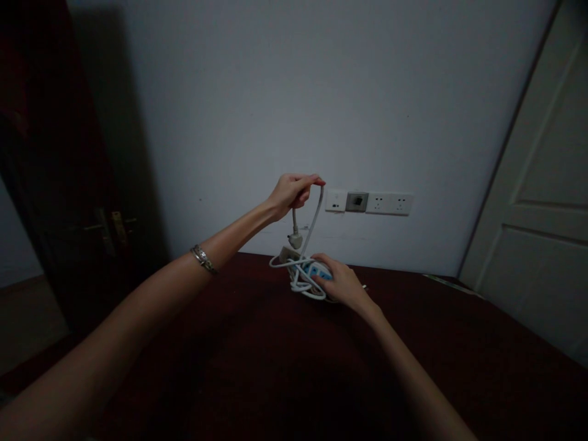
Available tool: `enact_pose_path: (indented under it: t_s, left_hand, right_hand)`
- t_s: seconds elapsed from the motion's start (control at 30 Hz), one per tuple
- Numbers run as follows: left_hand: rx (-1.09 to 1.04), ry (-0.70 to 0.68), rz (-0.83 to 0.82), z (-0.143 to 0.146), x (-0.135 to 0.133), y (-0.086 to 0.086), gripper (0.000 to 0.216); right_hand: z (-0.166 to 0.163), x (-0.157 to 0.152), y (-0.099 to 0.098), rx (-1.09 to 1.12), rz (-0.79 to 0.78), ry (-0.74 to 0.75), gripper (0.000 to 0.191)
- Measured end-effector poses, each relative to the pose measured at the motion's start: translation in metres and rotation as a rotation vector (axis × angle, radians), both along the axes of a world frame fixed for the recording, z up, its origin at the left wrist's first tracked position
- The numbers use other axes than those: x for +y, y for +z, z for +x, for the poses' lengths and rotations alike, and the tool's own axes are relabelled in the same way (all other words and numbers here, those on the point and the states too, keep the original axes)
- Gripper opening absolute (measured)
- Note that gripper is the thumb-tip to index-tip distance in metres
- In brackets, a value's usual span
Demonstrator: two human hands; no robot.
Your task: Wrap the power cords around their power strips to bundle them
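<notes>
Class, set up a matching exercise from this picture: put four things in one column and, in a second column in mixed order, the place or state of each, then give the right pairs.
Things
1. left hand
2. right hand
3. plug
4. wall sockets

Places or states
A. hangs in the air on its cord
B. set in the wall behind the table
C. raised, pinching the white cord
D. resting low on the power strip and its coiled cord on the dark red table

Pairs: 1-C, 2-D, 3-A, 4-B
</notes>
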State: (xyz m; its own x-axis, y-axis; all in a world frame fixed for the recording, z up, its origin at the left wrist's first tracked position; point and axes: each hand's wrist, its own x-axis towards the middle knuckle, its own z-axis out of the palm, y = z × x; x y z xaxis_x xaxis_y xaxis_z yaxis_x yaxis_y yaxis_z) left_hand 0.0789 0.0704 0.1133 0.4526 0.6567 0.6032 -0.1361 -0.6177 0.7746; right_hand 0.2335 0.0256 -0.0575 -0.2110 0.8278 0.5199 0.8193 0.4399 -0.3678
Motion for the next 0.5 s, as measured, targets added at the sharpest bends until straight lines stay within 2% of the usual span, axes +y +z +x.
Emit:
enact_pose_path:
  t_s: [0.13,0.23,0.33,0.5]
  left_hand:
    - [0.006,0.085,-0.132,-0.001,0.021,-0.001,0.024]
    - [-0.104,0.218,-0.236,-0.004,0.042,-0.002,0.024]
    - [-0.256,0.397,-0.345,-0.009,0.061,-0.002,0.024]
    - [-0.393,0.593,-0.414,-0.017,0.082,0.001,0.028]
  right_hand:
    - [0.007,0.009,-0.002,0.161,0.087,0.127,0.036]
    - [0.011,0.012,-0.001,0.244,0.139,0.203,0.029]
    - [0.012,0.011,0.002,0.267,0.187,0.256,0.023]
    - [0.012,0.008,0.005,0.239,0.229,0.283,0.015]
